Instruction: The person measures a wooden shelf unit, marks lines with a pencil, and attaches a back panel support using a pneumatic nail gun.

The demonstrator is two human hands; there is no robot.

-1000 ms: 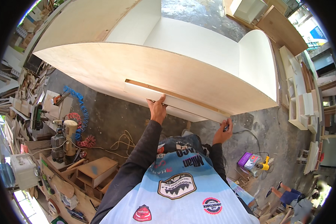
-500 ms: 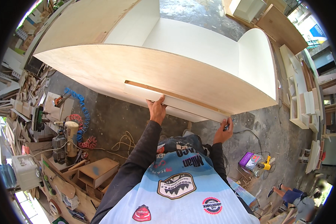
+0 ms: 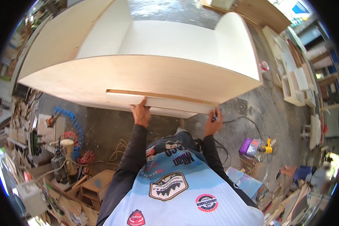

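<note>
White strip (image 3: 165, 104): lay against the light wooden panel (image 3: 177, 77) of a large cabinet (image 3: 51, 47), just in front of the body. Ran lengthwise left to right, slanting slightly down toward the right end. Showed a white face toward the body, with a narrow brown band along the upper side.

Was gripped left of its middle by the left hand (image 3: 140, 113), with fingers closed on it at the lower edge. Was met at the right end by the right hand (image 3: 213, 122), with fingers drawn in narrow around a small dark object (image 3: 214, 118); could not tell its kind.

Was backed by the panel, and partly hidden by both hands. Noted beyond: white compartment (image 3: 169, 39). Noted left, on the grey floor (image 3: 105, 120): blue coiled hose (image 3: 76, 128), red coiled hose (image 3: 88, 156); nearer, wooden box (image 3: 98, 182). Noted right: purple box (image 3: 246, 146) near a yellow tool (image 3: 267, 146). Traced a dark cable (image 3: 248, 118) from near the right hand toward that tool. Spotted well apart, lower right: another person (image 3: 303, 173).
</note>
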